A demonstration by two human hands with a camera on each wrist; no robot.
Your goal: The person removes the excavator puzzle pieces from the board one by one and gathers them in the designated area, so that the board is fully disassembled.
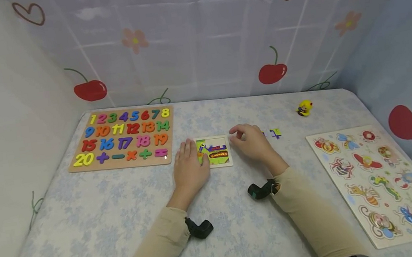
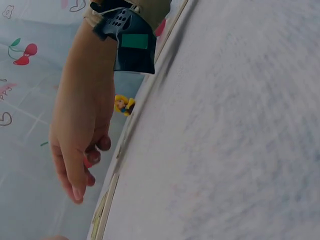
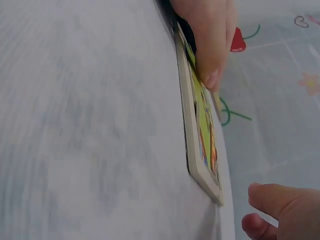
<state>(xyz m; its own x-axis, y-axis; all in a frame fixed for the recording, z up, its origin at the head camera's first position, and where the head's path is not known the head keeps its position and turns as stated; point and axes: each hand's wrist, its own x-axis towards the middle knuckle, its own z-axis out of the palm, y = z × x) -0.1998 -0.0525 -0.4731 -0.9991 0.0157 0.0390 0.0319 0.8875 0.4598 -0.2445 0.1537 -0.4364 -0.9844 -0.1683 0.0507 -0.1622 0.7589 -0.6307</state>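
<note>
A small square jigsaw puzzle [image 1: 218,152] with a pale wooden frame and a colourful vehicle picture lies mid-table. My left hand [image 1: 190,165] rests flat over its left side, fingers straight, covering part of the picture. In the right wrist view, the left thumb [image 3: 210,65] presses on the puzzle's face. Just off the puzzle's right edge, my right hand [image 1: 249,142] hovers with loosely bent fingers and nothing seen in them; the left wrist view shows this right hand [image 2: 82,135] pointing down. Small jigsaw pieces [image 1: 275,133] lie beside it, one partly hidden behind the hand.
A wooden number board [image 1: 124,139] lies at the back left. On the right is a large board with insect pictures [image 1: 385,182]. A small yellow toy duck [image 1: 304,108] stands at the back right. Cloth walls with printed cherries [image 1: 272,73] border the table.
</note>
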